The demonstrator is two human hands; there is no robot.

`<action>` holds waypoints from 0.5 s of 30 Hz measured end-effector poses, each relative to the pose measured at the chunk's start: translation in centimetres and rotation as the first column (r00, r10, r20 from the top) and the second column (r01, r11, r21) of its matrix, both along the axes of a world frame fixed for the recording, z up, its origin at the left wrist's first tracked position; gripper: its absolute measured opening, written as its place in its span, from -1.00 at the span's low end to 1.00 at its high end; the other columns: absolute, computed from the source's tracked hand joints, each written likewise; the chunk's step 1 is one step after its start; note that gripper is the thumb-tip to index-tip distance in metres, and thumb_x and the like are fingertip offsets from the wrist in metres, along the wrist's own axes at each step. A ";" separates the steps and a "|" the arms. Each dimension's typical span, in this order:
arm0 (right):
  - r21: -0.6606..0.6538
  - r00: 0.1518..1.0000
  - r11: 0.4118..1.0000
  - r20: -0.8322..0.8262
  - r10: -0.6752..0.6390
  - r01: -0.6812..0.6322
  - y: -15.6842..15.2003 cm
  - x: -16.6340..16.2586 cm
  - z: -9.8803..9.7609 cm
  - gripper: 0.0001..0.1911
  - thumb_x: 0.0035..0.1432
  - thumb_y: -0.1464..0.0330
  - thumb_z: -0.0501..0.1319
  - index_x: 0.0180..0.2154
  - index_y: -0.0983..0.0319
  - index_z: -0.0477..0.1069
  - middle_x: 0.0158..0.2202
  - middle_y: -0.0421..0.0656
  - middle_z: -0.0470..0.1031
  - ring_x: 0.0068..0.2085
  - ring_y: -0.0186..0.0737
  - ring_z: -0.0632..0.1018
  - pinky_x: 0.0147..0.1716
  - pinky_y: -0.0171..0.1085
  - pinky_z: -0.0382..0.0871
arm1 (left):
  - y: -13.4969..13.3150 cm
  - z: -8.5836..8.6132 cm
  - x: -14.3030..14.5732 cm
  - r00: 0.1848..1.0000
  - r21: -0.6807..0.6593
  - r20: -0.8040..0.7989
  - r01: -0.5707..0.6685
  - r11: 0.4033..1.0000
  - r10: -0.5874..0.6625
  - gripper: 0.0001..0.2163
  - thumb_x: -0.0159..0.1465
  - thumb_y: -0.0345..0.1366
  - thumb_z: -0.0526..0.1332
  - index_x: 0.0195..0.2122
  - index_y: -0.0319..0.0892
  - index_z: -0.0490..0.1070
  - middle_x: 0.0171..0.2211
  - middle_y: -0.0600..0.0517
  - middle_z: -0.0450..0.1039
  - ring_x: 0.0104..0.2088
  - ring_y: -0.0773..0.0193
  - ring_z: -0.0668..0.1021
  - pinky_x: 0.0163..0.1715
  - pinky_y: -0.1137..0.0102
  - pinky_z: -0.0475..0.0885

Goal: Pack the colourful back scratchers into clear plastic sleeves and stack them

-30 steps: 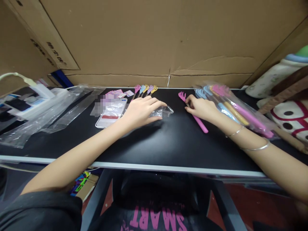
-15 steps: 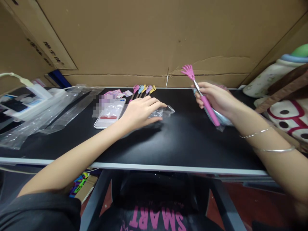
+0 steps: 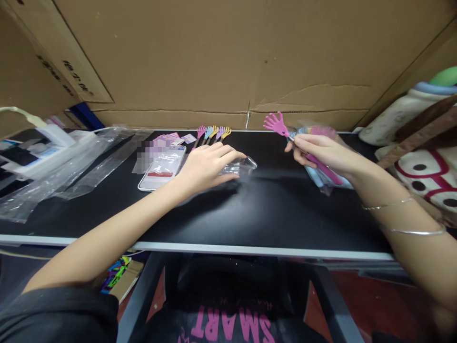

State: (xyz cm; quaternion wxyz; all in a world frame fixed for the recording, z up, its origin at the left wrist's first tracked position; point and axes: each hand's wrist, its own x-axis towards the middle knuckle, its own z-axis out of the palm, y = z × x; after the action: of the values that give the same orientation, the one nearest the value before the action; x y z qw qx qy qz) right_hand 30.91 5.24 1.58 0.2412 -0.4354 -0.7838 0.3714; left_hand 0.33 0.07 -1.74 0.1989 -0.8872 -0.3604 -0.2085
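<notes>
My right hand [image 3: 319, 151] is closed around the metal rod of a pink back scratcher [image 3: 276, 125], whose claw points up and left. Just behind and below it lies a clear bag of pink and blue back scratchers [image 3: 316, 131], partly hidden by that hand. My left hand [image 3: 210, 164] lies palm down with fingers stretched out and thumb apart, over a clear plastic bag [image 3: 243, 166]. Beyond its knuckles a row of back scratchers [image 3: 214, 133] shows pink, blue, yellow and purple claws; my hand covers their lower parts.
A white phone [image 3: 162, 169] and pink cards [image 3: 174, 139] lie left of my left hand. Farther left are plastic sleeves [image 3: 96, 164] and a white power strip [image 3: 50, 147]. Cardboard [image 3: 214, 57] walls the black table's back. At right stand a white bottle [image 3: 396, 114] and a patterned bag [image 3: 424, 176].
My right hand has lowered and turned the pink back scratcher, so its claw sits lower and its handle slants more to the right over the bagged ones. My left hand has stayed put.
</notes>
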 end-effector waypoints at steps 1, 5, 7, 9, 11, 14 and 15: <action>0.004 1.000 1.000 0.028 0.005 -0.005 -0.1 0.0 0.0 -0.55 0.28 -0.05 0.04 -0.27 0.20 0.37 -0.63 -0.30 0.22 -0.64 -0.36 0.19 -0.57 -0.29 0.06 | 0.0 0.0 0.0 1.000 0.002 0.000 -0.001 1.000 0.001 -0.64 0.36 -0.04 0.18 0.09 -0.11 0.40 -0.05 -0.03 0.54 -0.10 0.18 0.55 -0.20 0.37 0.36; 0.001 0.995 1.000 0.097 0.018 -0.019 -0.4 -0.1 0.0 -0.48 0.30 -0.05 0.00 -0.21 0.23 0.45 -0.63 -0.30 0.15 -0.62 -0.35 0.17 -0.59 -0.31 0.04 | 0.0 0.1 0.1 1.000 0.012 -0.002 -0.007 1.000 0.007 -0.62 0.37 -0.03 0.17 0.10 -0.12 0.40 -0.04 -0.04 0.54 -0.11 0.17 0.55 -0.23 0.36 0.37; -0.006 0.991 1.000 0.133 0.029 -0.029 -0.6 -0.2 -0.1 -0.51 0.30 -0.03 0.00 -0.16 0.22 0.45 -0.60 -0.30 0.17 -0.61 -0.36 0.16 -0.61 -0.32 0.01 | 0.0 0.1 0.1 1.000 0.015 0.001 -0.011 1.000 0.011 -0.62 0.36 -0.03 0.18 0.11 -0.12 0.40 -0.04 -0.03 0.55 -0.11 0.17 0.55 -0.23 0.36 0.37; -0.031 0.981 0.999 0.188 0.045 -0.040 -0.7 -0.4 -0.3 -0.54 0.29 -0.01 0.02 -0.15 0.20 0.43 -0.58 -0.29 0.21 -0.59 -0.36 0.19 -0.61 -0.33 0.04 | 0.0 0.1 0.1 1.000 0.020 0.006 -0.015 1.000 0.014 -0.62 0.36 -0.02 0.18 0.10 -0.10 0.40 -0.04 -0.01 0.54 -0.11 0.16 0.55 -0.23 0.35 0.37; -0.071 0.966 0.996 0.249 0.070 -0.054 -0.8 -0.6 -0.5 -0.57 0.28 -0.01 0.03 -0.19 0.18 0.43 -0.57 -0.28 0.24 -0.58 -0.35 0.23 -0.60 -0.33 0.11 | 0.0 0.2 0.0 1.000 0.023 0.012 -0.019 1.000 0.019 -0.62 0.36 -0.02 0.17 0.10 -0.09 0.40 -0.04 0.00 0.54 -0.10 0.16 0.55 -0.22 0.35 0.37; -0.124 0.944 0.989 0.310 0.113 -0.078 -0.9 -0.9 -0.6 -0.61 0.27 0.03 0.04 -0.27 0.18 0.42 -0.57 -0.27 0.25 -0.57 -0.35 0.27 -0.59 -0.34 0.18 | -0.1 0.2 0.0 1.000 0.018 0.011 -0.027 0.999 0.027 -0.63 0.36 -0.02 0.17 0.10 -0.09 0.40 -0.02 -0.01 0.53 -0.08 0.15 0.54 -0.21 0.34 0.38; -0.138 0.938 0.986 0.319 0.134 -0.094 -1.0 -1.1 -0.6 -0.63 0.27 0.05 0.04 -0.29 0.18 0.41 -0.56 -0.27 0.26 -0.57 -0.35 0.27 -0.59 -0.34 0.18 | -0.1 0.2 0.0 1.000 0.015 0.010 -0.028 1.000 0.027 -0.62 0.36 -0.02 0.17 0.10 -0.10 0.40 -0.02 -0.02 0.53 -0.07 0.15 0.54 -0.21 0.34 0.37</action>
State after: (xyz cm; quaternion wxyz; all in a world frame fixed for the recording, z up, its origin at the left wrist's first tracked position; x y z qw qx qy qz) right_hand 29.84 4.20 0.96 0.0589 -0.4585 -0.8130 0.3540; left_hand 0.31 0.00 -1.55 0.2067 -0.8796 -0.3719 -0.2127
